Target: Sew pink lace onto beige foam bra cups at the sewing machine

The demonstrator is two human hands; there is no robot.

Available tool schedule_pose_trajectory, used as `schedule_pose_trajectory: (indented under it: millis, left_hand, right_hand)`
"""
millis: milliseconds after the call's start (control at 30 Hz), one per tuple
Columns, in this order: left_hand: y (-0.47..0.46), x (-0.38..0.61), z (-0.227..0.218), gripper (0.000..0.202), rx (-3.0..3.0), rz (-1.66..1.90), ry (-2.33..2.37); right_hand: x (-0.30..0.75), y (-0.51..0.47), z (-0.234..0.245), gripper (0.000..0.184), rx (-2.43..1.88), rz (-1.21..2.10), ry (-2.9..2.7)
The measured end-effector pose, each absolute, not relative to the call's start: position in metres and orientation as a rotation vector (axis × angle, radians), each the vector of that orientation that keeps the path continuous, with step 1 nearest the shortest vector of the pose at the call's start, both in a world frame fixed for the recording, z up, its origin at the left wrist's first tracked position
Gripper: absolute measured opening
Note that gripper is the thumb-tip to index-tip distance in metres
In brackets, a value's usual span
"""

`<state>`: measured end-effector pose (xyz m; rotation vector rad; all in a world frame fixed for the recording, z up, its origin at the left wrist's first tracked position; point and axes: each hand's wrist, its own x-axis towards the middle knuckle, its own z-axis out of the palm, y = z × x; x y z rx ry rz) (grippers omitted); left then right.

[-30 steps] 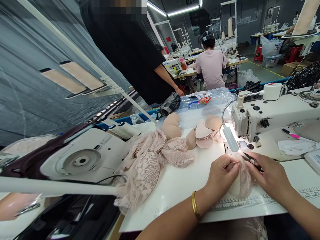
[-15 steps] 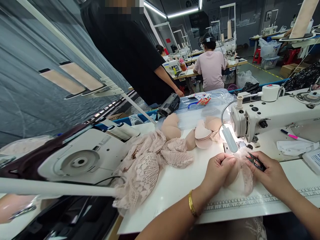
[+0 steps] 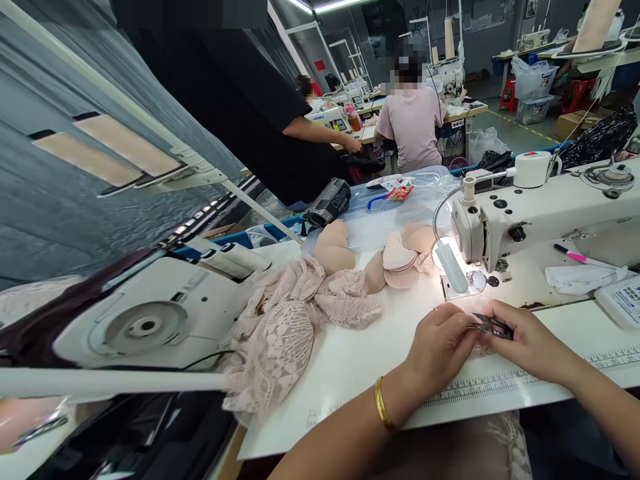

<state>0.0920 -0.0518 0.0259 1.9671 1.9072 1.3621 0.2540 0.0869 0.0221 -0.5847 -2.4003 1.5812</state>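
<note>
My left hand [image 3: 440, 347] is closed on a small pale pink lace piece that shows between my two hands at the front of the white table [image 3: 360, 360]. My right hand [image 3: 523, 340] grips small dark thread snips [image 3: 493, 325], their tips touching the fingers of my left hand. Both hands lie just in front of the white sewing machine [image 3: 540, 213] and its lit lamp [image 3: 450, 267]. A gold bangle is on my left wrist.
A heap of pink lace garments [image 3: 295, 320] lies left of my hands, with foam cups [image 3: 395, 260] behind. Another machine [image 3: 150, 320] stands at left. A person in black [image 3: 240, 93] stands beyond the table; another in pink [image 3: 413, 127] sits farther back. A ruler strip [image 3: 500, 387] edges the table.
The lace cup that bulged between my hands has flattened and is now mostly hidden under them. My hands have come closer together, and the view has dropped slightly.
</note>
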Motion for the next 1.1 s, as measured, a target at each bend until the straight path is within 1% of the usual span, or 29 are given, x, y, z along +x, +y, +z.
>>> schedule_pose_trajectory:
  millis: [133, 267, 400, 600, 767, 900, 1000, 1100]
  left_hand:
    - [-0.054, 0.088, 0.031, 0.006, 1.761, 1.375, 1.906]
    - [-0.055, 0.084, 0.035, 0.006, 1.679, 1.388, 1.913]
    - [-0.054, 0.084, 0.035, 0.006, 1.750, 1.399, 1.828]
    - [-0.053, 0.085, 0.032, 0.006, 1.796, 1.370, 1.760]
    - [-0.054, 0.084, 0.036, 0.007, 1.808, 1.373, 1.795]
    - [-0.055, 0.082, 0.038, 0.008, 1.855, 1.420, 1.812]
    - [-0.054, 0.080, 0.036, 0.007, 1.967, 1.436, 1.856]
    - [-0.054, 0.079, 0.033, 0.011, 2.208, 1.441, 1.927]
  right_hand:
    - [0.257, 0.092, 0.023, 0.025, -0.571, 1.718, -2.222]
    - [0.258, 0.095, 0.026, 0.024, -0.570, 1.715, -2.155]
    - [0.256, 0.092, 0.027, 0.026, -0.525, 1.784, -2.193]
    - [0.257, 0.091, 0.025, 0.031, -0.537, 1.692, -2.353]
    - [0.259, 0.094, 0.029, 0.034, -0.507, 1.755, -2.274]
    - [0.261, 0.098, 0.028, 0.035, -0.561, 1.723, -2.158]
    - [0.263, 0.099, 0.025, 0.032, -0.562, 1.713, -2.088]
    - [0.267, 0.099, 0.025, 0.030, -0.507, 1.672, -2.198]
